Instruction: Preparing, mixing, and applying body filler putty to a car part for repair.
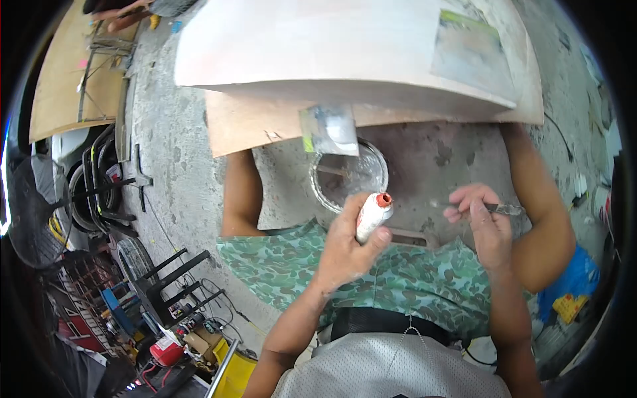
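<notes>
My left hand (348, 248) is wrapped around a white squeeze tube (368, 221), whose open mouth has orange-red paste around it and points up. My right hand (482, 224) grips a slim, stained tool (508, 209), perhaps a putty knife, with its tip blurred. Beyond the tube, a smeared flat mixing sheet (311, 129) carries a white dollop of paste (340, 130). It overlaps the rim of a round bucket (384, 166) between my legs. Ahead lies a large white curved panel (298, 45) over a plywood sheet (259, 119).
Another smeared sheet (468, 54) rests on the panel's right side. At left stand a fan (37, 209), a black metal frame (171, 288) and a red tank (166, 350). A blue plastic bag (572, 278) sits by my right leg. Another person's limbs (124, 15) show at upper left.
</notes>
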A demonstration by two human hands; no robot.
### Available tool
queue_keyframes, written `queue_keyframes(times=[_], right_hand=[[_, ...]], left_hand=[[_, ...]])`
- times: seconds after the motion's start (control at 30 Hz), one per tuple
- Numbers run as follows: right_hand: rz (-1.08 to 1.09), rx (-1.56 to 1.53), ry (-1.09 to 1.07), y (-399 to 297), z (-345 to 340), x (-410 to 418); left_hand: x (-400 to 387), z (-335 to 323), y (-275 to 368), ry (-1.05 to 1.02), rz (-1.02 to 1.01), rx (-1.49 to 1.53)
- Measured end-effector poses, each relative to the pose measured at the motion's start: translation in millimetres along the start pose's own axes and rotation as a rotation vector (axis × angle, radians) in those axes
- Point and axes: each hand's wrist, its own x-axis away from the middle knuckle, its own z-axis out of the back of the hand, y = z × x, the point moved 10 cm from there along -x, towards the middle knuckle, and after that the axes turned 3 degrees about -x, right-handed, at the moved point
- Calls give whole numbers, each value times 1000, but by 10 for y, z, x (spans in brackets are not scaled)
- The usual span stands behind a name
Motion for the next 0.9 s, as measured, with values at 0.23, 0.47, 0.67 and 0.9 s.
queue_keyframes(times=[0.23, 0.47, 0.67, 0.9], right_hand=[[219, -176, 75, -570, 103, 175], [711, 403, -20, -1037, -193, 523], [901, 639, 19, -901, -349, 609], [924, 663, 23, -843, -319, 600]], left_hand=[[-258, -199, 616, 11, -499, -459], [-296, -511, 775, 71, -657, -747], [-232, -594, 769, 135, -705, -770], [-244, -581, 660, 195, -589, -751]])
